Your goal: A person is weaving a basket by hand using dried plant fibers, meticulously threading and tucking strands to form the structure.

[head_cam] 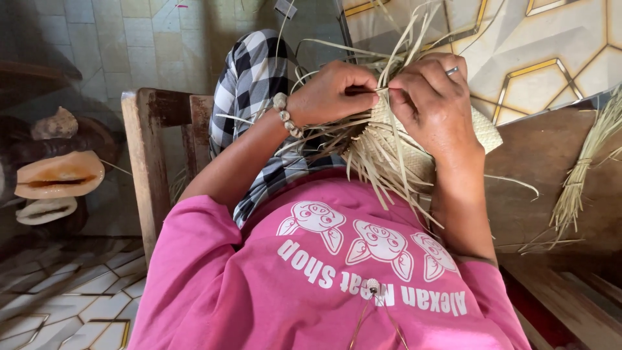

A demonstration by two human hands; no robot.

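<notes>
Pink shirt [324, 285] below, both hands' fingers [363, 97] pinch straw strands [389, 45] fanning upward from the woven piece [414, 149].

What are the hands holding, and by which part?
Both hands grip a half-woven straw piece at its upper edge. The left hand pinches a loose strand there; the right hand clasps the woven part beside it.
</notes>
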